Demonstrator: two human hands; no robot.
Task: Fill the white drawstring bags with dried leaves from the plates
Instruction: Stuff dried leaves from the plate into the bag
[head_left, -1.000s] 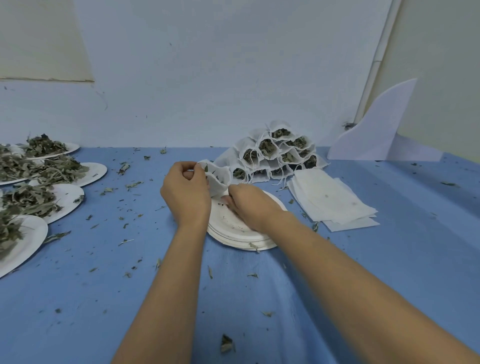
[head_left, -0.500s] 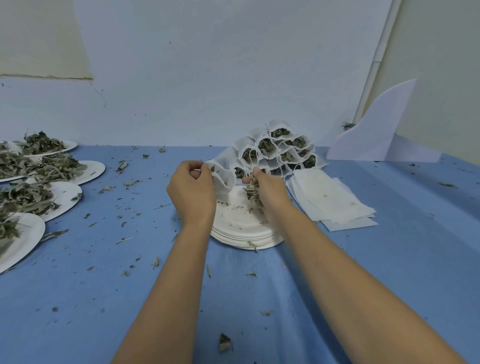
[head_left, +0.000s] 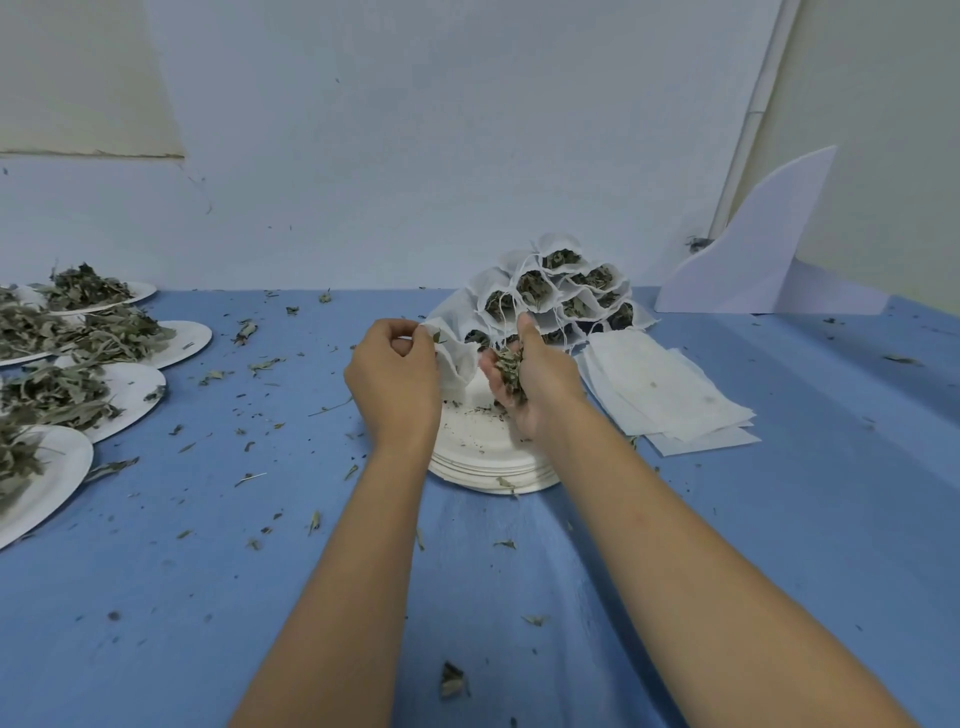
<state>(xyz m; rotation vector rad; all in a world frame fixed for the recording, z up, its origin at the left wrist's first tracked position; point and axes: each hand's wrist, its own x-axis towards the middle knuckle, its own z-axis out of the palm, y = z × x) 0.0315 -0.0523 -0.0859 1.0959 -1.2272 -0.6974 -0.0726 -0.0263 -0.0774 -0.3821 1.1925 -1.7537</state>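
In the middle of the frame the left hand (head_left: 392, 379) pinches the rim of a small white fabric drawstring bag (head_left: 457, 358) between thumb and curled fingers, so its mouth hangs open toward the right hand (head_left: 537, 384). The right hand's fingers are curled around a clump of dried grey-green leaves (head_left: 508, 371), just beside the bag's mouth. Both hands are above a stack of round white paper plates (head_left: 478, 452); the top plate has only crumbs. Behind it, a pile of filled white bags (head_left: 556, 291) lies with open mouths showing leaves. To the right lie flat empty white bags (head_left: 670, 395). At the left edge, several white paper plates (head_left: 137, 387) carry heaps of leaves on the blue cloth table (head_left: 208, 571).
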